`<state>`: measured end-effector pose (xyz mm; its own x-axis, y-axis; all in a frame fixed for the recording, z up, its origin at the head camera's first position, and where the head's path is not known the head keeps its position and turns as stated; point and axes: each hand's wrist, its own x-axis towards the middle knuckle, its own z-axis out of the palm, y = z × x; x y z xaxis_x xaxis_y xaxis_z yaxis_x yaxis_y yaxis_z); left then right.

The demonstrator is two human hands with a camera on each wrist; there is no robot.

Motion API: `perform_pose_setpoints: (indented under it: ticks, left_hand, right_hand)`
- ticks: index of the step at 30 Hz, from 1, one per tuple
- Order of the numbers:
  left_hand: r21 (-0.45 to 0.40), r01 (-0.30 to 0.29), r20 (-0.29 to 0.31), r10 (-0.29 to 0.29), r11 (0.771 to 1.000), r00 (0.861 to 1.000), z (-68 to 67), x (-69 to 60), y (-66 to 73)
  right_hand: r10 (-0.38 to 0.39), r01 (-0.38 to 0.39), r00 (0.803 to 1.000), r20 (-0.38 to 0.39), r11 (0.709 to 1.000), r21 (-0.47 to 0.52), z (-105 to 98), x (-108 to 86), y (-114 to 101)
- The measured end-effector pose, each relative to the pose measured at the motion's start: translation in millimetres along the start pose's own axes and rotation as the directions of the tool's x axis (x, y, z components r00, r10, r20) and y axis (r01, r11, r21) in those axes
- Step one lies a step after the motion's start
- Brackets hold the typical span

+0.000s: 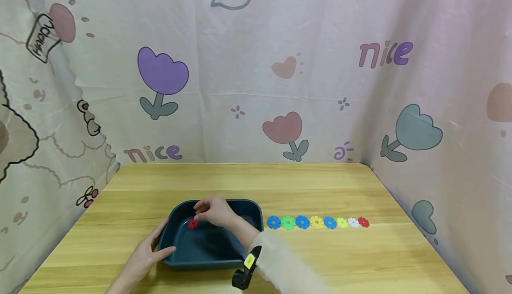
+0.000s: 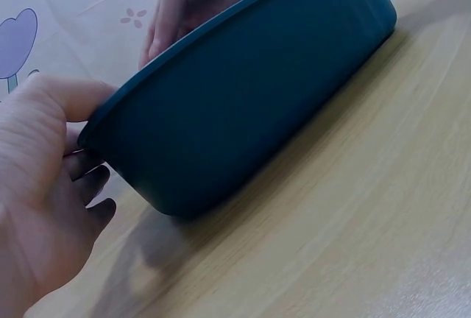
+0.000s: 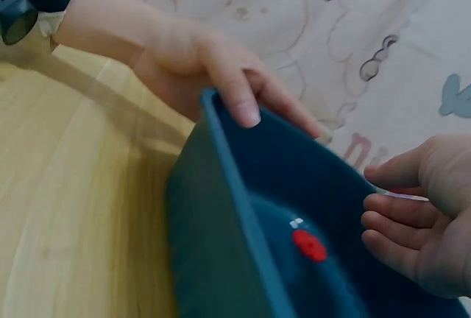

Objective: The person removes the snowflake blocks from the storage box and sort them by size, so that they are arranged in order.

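A dark teal plastic tub stands on the table. My left hand grips its left rim, the thumb over the edge and the fingers against the outer wall, as the left wrist view shows. Inside the tub a red snowflake disc lies on the floor near the far left; the right wrist view shows the red disc with a small bright spot beside it. Above it hovers my right hand, fingers bent loosely and thumb apart from them. No disc shows clearly between its fingers.
Right of the tub runs a straight row of snowflake discs, blue, green, yellow, white and red, the right ones smaller. A black camera is strapped to the right wrist. A printed curtain hangs behind the wooden table.
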<state>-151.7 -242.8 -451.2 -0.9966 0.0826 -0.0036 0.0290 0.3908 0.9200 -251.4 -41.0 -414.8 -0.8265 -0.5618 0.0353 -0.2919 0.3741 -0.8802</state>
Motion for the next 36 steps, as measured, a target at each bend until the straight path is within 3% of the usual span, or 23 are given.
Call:
perform_pose_setpoints:
  ticks: [10,19,26,36]
  left_hand:
    - [0.008,0.016,0.004,-0.016,1.0,1.0,-0.7,0.8,-0.6]
    - [0.02,0.054,0.021,-0.054,0.998,0.998,-1.1,1.2,0.7]
    - [0.039,0.035,0.008,-0.036,0.999,0.999,-2.3,0.8,1.0]
    - [0.018,0.067,0.028,-0.067,0.998,0.997,-1.8,1.2,0.4]
  right_hand:
    - [0.089,-0.09,0.996,-0.018,0.991,-0.103,21.6,8.7,8.5]
    - [0.079,-0.069,0.996,0.029,0.967,-0.245,29.3,10.6,10.0]
    - [0.089,-0.065,0.995,0.052,0.936,-0.346,31.6,12.4,11.9]
    - [0.109,-0.068,0.99,0.094,0.93,-0.36,34.6,9.3,13.2]
